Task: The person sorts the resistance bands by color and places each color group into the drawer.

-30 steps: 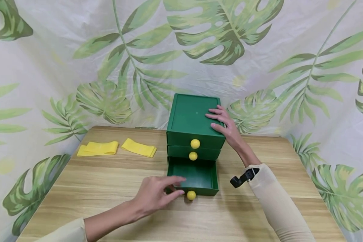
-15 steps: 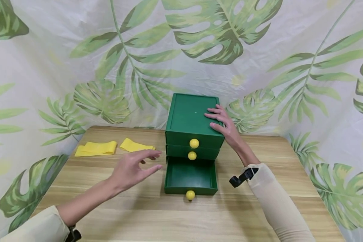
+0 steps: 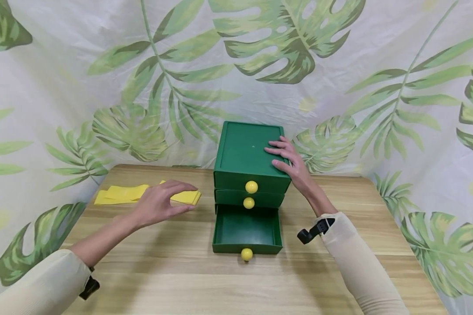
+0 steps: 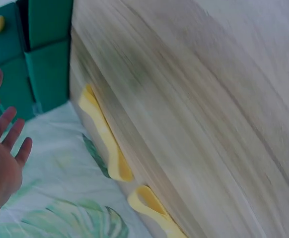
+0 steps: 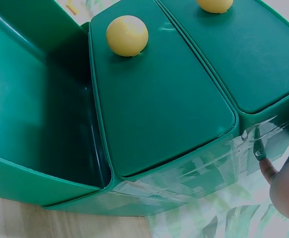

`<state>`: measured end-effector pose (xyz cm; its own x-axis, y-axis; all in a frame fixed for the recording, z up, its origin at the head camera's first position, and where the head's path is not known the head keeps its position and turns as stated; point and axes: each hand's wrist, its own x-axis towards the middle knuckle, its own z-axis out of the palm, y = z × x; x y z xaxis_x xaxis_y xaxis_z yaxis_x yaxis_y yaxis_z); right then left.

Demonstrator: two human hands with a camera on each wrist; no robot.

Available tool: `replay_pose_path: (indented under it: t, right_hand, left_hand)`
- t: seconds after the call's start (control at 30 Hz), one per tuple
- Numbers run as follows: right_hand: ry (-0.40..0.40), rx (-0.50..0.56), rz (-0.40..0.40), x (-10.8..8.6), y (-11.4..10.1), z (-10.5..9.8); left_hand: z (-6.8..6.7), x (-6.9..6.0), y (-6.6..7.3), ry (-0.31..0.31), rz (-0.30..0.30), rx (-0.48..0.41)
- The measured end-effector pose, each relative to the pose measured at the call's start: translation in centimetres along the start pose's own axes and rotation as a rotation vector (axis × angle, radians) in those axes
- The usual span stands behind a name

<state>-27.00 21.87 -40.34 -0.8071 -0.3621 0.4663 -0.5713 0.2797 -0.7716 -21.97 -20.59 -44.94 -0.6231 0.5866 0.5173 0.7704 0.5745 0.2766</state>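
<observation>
In the head view a green cabinet (image 3: 249, 148) has three drawers with round yellow knobs; its bottom drawer (image 3: 246, 227) is pulled out and holds nothing. The right hand (image 3: 293, 168) rests on the cabinet's top right edge, fingers spread. Over the folded yellow band (image 3: 187, 197) nearer the cabinet hovers the left hand (image 3: 157, 204), fingers and thumb apart with nothing held. A second yellow band (image 3: 120, 194) lies farther left. In the left wrist view the left hand (image 4: 3, 148) is apart from both bands. Clear tape runs along the cabinet's side (image 5: 184, 181) in the right wrist view.
The wooden table (image 3: 173, 284) extends around the cabinet. Behind it hangs a pale cloth (image 3: 260, 100) with green leaf prints. A black strap (image 3: 315, 231) is on the right wrist, and another (image 3: 90, 288) shows by the left sleeve.
The left hand has moved away from the open bottom drawer, left and back to above the nearer yellow band. The right hand has stayed on the cabinet.
</observation>
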Motion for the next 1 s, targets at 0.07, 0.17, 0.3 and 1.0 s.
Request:
replay_pose_path:
  t: [0.07, 0.17, 0.3, 1.0]
  right_hand:
    - [-0.002, 0.001, 0.000, 0.0, 0.0, 0.1]
    - [-0.005, 0.003, 0.004, 0.0, 0.0, 0.2]
    - [-0.001, 0.005, 0.008, 0.0, 0.1, 0.2]
    - [0.006, 0.009, -0.003, 0.0, -0.1, 0.0]
  left_hand:
    - [0.2, -0.2, -0.8, -0.048, -0.022, -0.004]
    - [0.4, -0.5, -1.9, -0.121, -0.057, -0.016]
    - [0.9, -0.6, -3.3, -0.205, -0.087, -0.037]
    - [4.6, -0.7, -8.2, -0.353, -0.190, -0.111]
